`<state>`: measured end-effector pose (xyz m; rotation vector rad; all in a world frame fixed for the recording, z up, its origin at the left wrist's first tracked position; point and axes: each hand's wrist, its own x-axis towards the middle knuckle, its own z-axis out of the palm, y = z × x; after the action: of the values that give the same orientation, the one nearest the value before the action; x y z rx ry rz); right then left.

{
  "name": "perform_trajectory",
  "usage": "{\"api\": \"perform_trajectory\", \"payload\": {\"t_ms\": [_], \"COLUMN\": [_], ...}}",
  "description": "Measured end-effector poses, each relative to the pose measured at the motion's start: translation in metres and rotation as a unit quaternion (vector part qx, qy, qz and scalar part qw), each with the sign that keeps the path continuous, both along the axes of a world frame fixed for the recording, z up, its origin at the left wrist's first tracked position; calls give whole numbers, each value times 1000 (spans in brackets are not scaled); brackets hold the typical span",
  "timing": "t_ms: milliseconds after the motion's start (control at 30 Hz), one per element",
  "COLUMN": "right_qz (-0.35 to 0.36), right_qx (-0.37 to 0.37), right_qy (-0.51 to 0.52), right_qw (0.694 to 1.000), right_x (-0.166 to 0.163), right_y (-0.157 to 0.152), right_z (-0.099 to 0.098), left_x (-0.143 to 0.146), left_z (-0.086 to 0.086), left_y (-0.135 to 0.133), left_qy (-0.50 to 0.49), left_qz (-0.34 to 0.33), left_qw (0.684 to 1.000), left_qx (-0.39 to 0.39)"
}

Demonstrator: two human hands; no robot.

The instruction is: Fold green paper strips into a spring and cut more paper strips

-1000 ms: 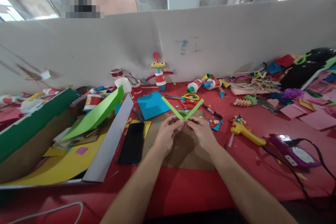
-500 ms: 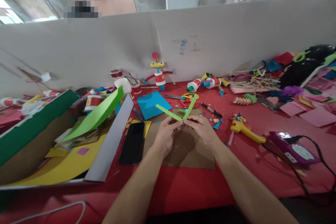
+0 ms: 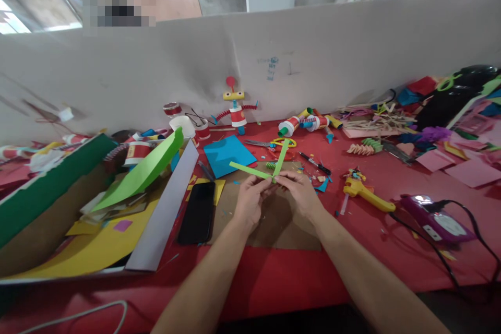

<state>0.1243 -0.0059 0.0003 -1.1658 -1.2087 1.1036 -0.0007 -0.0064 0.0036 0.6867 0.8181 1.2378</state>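
Note:
Two light green paper strips [image 3: 281,159] meet in a V, their lower ends pinched between my fingertips. My left hand [image 3: 250,198] is closed on the joint from the left, where one strip points up-left. From the right, my right hand [image 3: 296,188] closes on the same joint, with the other strip rising away from me. Fingers cover the exact overlap. Beneath both hands lies a brown cardboard sheet [image 3: 266,229]. Just beyond the joint sits a small green folded paper spring [image 3: 271,165]. Scissors [image 3: 284,143] with yellow handles lie behind the strips.
Left stands an open box [image 3: 164,209] of coloured paper, beside a black phone [image 3: 197,213]. A blue sheet [image 3: 229,155] and a paper-cup robot figure [image 3: 237,115] are behind. On the right are a pen [image 3: 315,163], a yellow glue gun [image 3: 368,195] and a purple power strip [image 3: 438,222].
The strips' angle has shifted: the left one lies flatter and the right one stands steeper. Both hands keep pinching the joint in nearly the same place.

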Motion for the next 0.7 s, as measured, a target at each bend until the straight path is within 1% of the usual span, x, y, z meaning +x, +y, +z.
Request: {"api": "perform_trajectory", "payload": {"t_ms": [167,300,400,500,600,700], "right_qz": [-18,2,-5,-29,-67,-121], "right_qx": [25,-7,-13,7,7,-14], "right_qy": [-41,-1,38,43,50,110], "right_qw": [999,1000,999,999,996,986], "right_x": [-1,-2,-5,-5,1,11], "right_y": [1,1,0,-1,1,8], "right_z": [-3,-5,-3,-2,-3,-4], "left_x": [1,0,-1,-1,-1,-3], "left_z": [4,7,8,10,11,11], "left_y": [-2,-2,-1,-2,-2,-1], "left_qy": [46,61,75,84,100,134], "left_qz": [15,25,21,13,3,-8], "left_qw": [999,998,997,996,995,990], "left_qx": [1,7,-4,0,12,28]}}
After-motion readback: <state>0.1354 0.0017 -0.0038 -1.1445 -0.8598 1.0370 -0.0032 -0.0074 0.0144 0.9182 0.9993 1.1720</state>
